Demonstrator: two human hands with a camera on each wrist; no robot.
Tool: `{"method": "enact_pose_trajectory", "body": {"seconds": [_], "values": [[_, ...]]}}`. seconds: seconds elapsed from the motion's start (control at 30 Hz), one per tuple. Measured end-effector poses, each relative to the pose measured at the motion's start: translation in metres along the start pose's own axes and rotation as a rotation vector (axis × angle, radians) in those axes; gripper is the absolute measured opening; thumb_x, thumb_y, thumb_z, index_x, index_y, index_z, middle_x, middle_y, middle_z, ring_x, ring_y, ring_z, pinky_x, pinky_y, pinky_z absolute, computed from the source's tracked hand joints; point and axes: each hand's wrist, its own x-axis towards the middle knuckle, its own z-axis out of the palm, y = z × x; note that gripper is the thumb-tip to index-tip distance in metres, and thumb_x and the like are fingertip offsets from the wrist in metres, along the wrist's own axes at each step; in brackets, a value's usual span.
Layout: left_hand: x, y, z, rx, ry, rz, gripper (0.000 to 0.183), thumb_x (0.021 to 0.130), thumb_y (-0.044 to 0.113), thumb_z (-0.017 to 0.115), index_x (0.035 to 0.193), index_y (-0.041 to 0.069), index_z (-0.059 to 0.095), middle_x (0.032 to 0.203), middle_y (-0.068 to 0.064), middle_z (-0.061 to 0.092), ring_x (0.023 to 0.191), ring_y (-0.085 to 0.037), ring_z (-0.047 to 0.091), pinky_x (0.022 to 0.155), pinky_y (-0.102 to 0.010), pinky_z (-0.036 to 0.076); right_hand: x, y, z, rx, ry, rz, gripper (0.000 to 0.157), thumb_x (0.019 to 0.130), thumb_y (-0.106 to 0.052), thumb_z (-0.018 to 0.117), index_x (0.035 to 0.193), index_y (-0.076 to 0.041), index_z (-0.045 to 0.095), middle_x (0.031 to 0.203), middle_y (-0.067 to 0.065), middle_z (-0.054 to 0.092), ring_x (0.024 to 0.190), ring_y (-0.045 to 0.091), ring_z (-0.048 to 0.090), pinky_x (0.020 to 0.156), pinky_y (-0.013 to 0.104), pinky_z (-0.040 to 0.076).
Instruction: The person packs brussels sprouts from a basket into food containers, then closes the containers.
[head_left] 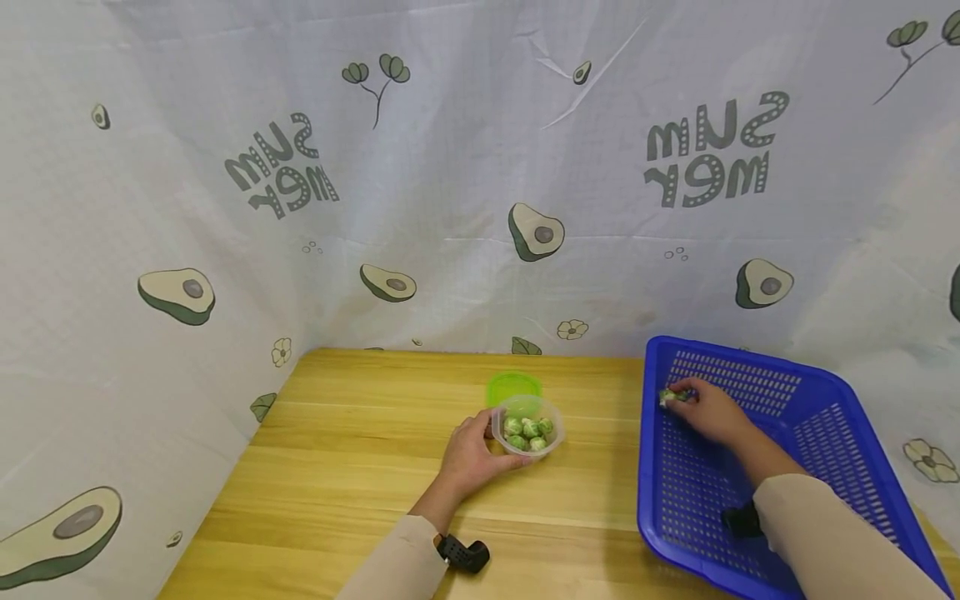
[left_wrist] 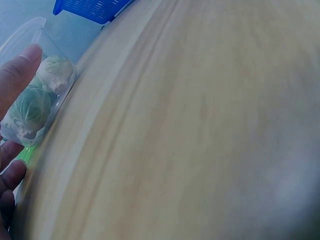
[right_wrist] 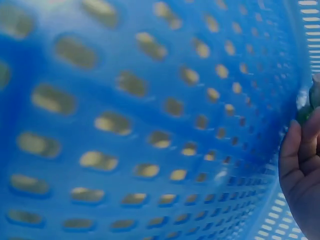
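Note:
My left hand (head_left: 471, 460) grips a small clear plastic container (head_left: 558, 427) on the wooden table, thumb on the near side and fingers on the far side. Several green Brussels sprouts (head_left: 529, 428) lie inside it. Two of them, a pale sprout (left_wrist: 55, 74) and a greener sprout (left_wrist: 30, 111), show through its wall in the left wrist view. Over in the blue plastic basket, my right hand (head_left: 714, 413) pinches Brussels sprouts (head_left: 667, 398) at its fingertips, by the left wall. In the right wrist view the right fingers (right_wrist: 290, 150) partly hide them.
A bright green lid (head_left: 512, 385) lies just behind the container. The large perforated blue basket (head_left: 645, 492) stands on the right of the wooden table (head_left: 337, 467), its rim high around the right forearm. A printed white curtain (head_left: 450, 167) hangs behind and at the left.

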Motion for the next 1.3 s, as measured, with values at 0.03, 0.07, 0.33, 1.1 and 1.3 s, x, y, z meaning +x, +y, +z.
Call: {"method": "enact_pose_trajectory", "body": {"seconds": [0.03, 0.07, 0.33, 1.1, 1.3], "values": [[0.000, 0.000, 0.000, 0.001, 0.001, 0.003, 0.096, 0.070, 0.063, 0.087, 0.147, 0.016, 0.053, 0.119, -0.001, 0.066, 0.106, -0.017, 0.057, 0.092, -0.040, 0.048, -0.001, -0.001, -0.002, 0.018, 0.007, 0.001, 0.044, 0.100, -0.023, 0.062, 0.126, 0.012, 0.054, 0.084, 0.012, 0.060, 0.072, 0.021, 0.053, 0.062, 0.033, 0.041], [0.000, 0.000, 0.000, 0.001, 0.000, 0.004, 0.096, 0.070, 0.062, 0.087, 0.147, 0.016, 0.053, 0.119, -0.001, 0.067, 0.106, -0.017, 0.057, 0.093, -0.040, 0.048, -0.001, -0.003, -0.003, 0.034, 0.008, 0.009, 0.045, 0.100, -0.024, 0.061, 0.126, 0.012, 0.053, 0.082, 0.011, 0.060, 0.071, 0.021, 0.053, 0.061, 0.033, 0.042], [0.000, 0.000, 0.000, -0.008, 0.001, 0.007, 0.095, 0.070, 0.060, 0.088, 0.146, 0.015, 0.053, 0.119, -0.002, 0.066, 0.106, -0.017, 0.057, 0.093, -0.041, 0.047, -0.002, -0.019, -0.017, 0.098, 0.096, 0.030, 0.054, 0.104, -0.035, 0.057, 0.136, 0.008, 0.050, 0.093, 0.017, 0.063, 0.075, 0.021, 0.058, 0.061, 0.032, 0.043], [0.000, 0.001, -0.001, -0.011, -0.009, -0.008, 0.094, 0.071, 0.063, 0.086, 0.145, 0.016, 0.053, 0.118, -0.002, 0.065, 0.106, -0.017, 0.058, 0.090, -0.038, 0.048, -0.026, -0.104, -0.030, 0.170, 0.166, -0.083, 0.058, 0.104, -0.046, 0.056, 0.142, -0.003, 0.051, 0.089, 0.009, 0.056, 0.067, 0.016, 0.048, 0.053, 0.031, 0.041], [0.001, -0.001, -0.001, -0.018, -0.007, -0.010, 0.095, 0.070, 0.064, 0.086, 0.145, 0.016, 0.053, 0.118, -0.002, 0.065, 0.105, -0.018, 0.058, 0.091, -0.039, 0.048, -0.031, -0.135, -0.021, 0.179, 0.084, -0.166, 0.047, 0.104, -0.037, 0.060, 0.138, -0.006, 0.054, 0.086, 0.007, 0.057, 0.067, 0.016, 0.046, 0.055, 0.029, 0.039]]}}
